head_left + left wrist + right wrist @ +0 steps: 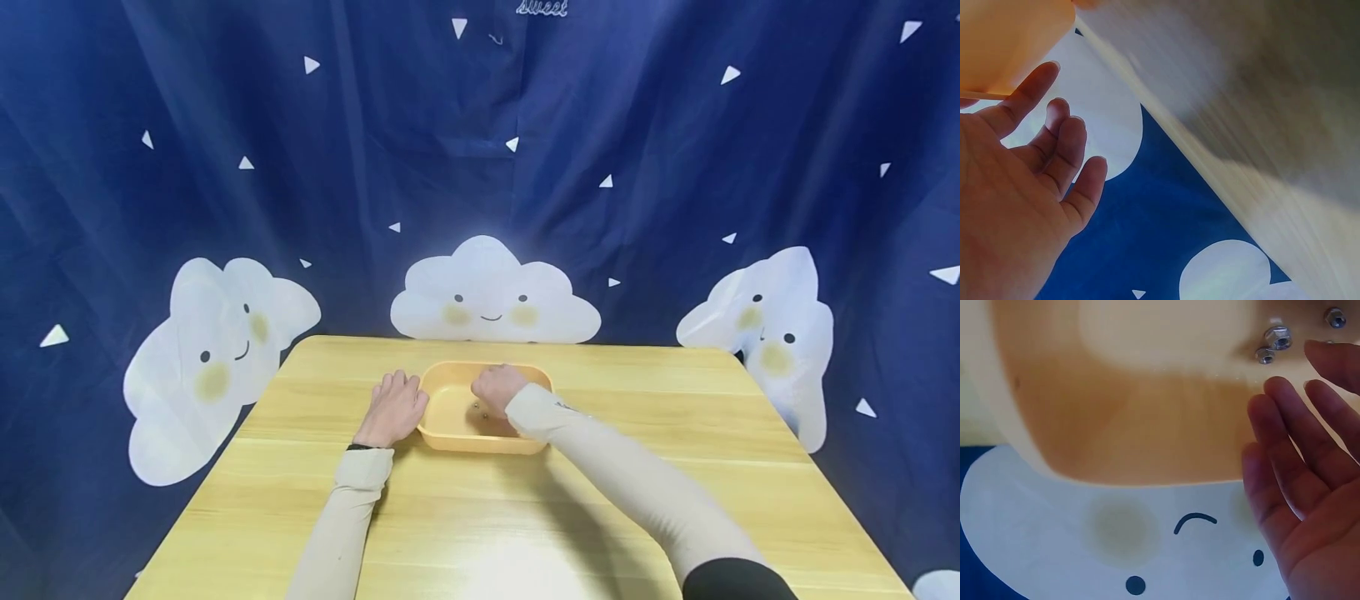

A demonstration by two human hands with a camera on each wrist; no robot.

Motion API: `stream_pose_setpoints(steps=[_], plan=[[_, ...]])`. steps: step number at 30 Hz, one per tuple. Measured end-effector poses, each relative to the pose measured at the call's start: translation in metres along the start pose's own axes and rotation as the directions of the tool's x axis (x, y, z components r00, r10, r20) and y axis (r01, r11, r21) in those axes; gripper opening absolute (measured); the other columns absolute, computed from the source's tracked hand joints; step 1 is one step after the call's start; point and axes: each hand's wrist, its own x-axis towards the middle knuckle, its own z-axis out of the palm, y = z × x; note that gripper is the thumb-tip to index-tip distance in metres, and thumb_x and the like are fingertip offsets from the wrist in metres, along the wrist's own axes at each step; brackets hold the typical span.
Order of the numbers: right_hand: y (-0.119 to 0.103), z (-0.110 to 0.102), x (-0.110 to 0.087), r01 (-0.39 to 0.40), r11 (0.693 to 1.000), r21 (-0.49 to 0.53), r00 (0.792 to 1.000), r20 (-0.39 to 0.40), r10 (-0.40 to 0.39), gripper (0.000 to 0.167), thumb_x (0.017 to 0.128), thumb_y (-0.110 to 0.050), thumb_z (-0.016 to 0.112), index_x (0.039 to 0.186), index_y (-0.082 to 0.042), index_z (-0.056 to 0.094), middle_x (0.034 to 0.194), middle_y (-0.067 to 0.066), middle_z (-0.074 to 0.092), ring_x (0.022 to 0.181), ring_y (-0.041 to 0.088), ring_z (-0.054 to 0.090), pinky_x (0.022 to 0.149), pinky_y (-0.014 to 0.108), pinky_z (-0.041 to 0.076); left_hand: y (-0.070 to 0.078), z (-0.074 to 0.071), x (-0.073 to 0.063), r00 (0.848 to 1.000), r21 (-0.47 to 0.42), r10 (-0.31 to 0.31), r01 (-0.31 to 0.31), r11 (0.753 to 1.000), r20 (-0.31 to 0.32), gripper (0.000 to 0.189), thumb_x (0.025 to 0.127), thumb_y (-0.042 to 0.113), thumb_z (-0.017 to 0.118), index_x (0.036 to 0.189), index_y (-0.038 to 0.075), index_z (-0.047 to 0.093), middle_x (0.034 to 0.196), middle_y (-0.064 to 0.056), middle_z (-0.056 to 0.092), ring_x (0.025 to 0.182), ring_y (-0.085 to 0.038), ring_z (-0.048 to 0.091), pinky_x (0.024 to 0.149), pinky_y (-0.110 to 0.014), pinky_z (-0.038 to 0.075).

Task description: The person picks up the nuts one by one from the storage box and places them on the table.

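Observation:
A shallow pale-orange plastic tray (468, 445) sits on the wooden table, with several small metal nuts (1279, 339) on its floor. My left hand (392, 410) is at the tray's left side; in the left wrist view its index finger lies against the outer wall and the other fingers are loosely bent. Most of the left thumb is hidden. My right hand (498, 388) reaches inside the tray on its right half. In the right wrist view its fingers are loosely bent beside the nuts, thumb apart from the fingertips, and I see nothing held.
The wooden table (675, 417) extends on all sides of the tray. Behind it hangs a dark blue curtain (450, 192) with white clouds and small triangles. Shadow from the right arm falls on the table in front.

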Motion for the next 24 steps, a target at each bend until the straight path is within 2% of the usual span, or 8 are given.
stream_pose_setpoints(steps=[4, 7, 12, 16, 24], plan=[[-0.005, 0.003, -0.001, 0.0, 0.993, -0.121, 0.999, -0.038, -0.005, 0.013, 0.086, -0.007, 0.07, 0.083, -0.019, 0.07, 0.079, -0.004, 0.071, 0.07, 0.012, 0.066, 0.067, 0.027, 0.059, 0.001, 0.0, 0.0, 1.0, 0.005, -0.004, 0.004, 1.0, -0.001, 0.026, 0.103, 0.02, 0.04, 0.081, 0.012, 0.051, 0.091, -0.01, 0.045, 0.087, -0.03, 0.038, 0.074, -0.037, 0.029], [-0.007, 0.008, -0.003, 0.015, 0.986, -0.168, 0.995, -0.09, -0.03, 0.015, 0.083, -0.01, 0.073, 0.077, -0.022, 0.069, 0.073, -0.007, 0.069, 0.064, 0.008, 0.063, 0.062, 0.024, 0.056, 0.001, 0.001, 0.001, 1.0, 0.007, -0.002, 0.002, 1.0, -0.004, 0.025, 0.102, 0.02, 0.041, 0.081, 0.012, 0.052, 0.091, -0.01, 0.045, 0.087, -0.03, 0.038, 0.074, -0.038, 0.03], [-0.007, 0.013, -0.004, 0.037, 0.993, -0.11, 0.99, -0.131, -0.052, 0.02, 0.079, -0.006, 0.076, 0.073, -0.023, 0.067, 0.068, -0.008, 0.065, 0.058, 0.005, 0.052, 0.058, 0.02, 0.051, 0.001, 0.002, 0.001, 1.0, 0.016, 0.003, -0.003, 1.0, 0.013, 0.027, 0.103, 0.021, 0.038, 0.081, 0.012, 0.051, 0.09, -0.009, 0.045, 0.087, -0.03, 0.037, 0.074, -0.037, 0.03], [-0.007, 0.015, 0.0, 0.051, 0.997, -0.053, 0.994, -0.093, -0.056, 0.02, 0.082, -0.002, 0.072, 0.077, -0.021, 0.066, 0.071, -0.007, 0.064, 0.058, 0.005, 0.046, 0.055, 0.019, 0.047, 0.0, 0.002, 0.0, 1.0, 0.013, 0.001, -0.001, 1.0, 0.017, 0.027, 0.102, 0.021, 0.037, 0.081, 0.012, 0.05, 0.09, -0.009, 0.044, 0.087, -0.029, 0.036, 0.074, -0.037, 0.029], [-0.008, 0.016, 0.003, 0.074, 0.997, 0.008, 0.995, -0.069, -0.074, 0.019, 0.084, 0.001, 0.069, 0.08, -0.018, 0.068, 0.075, -0.005, 0.065, 0.06, 0.007, 0.046, 0.056, 0.019, 0.044, -0.001, 0.002, 0.0, 1.0, 0.009, -0.002, 0.002, 1.0, 0.007, 0.026, 0.103, 0.021, 0.039, 0.081, 0.012, 0.05, 0.091, -0.009, 0.043, 0.088, -0.029, 0.036, 0.074, -0.038, 0.03]])
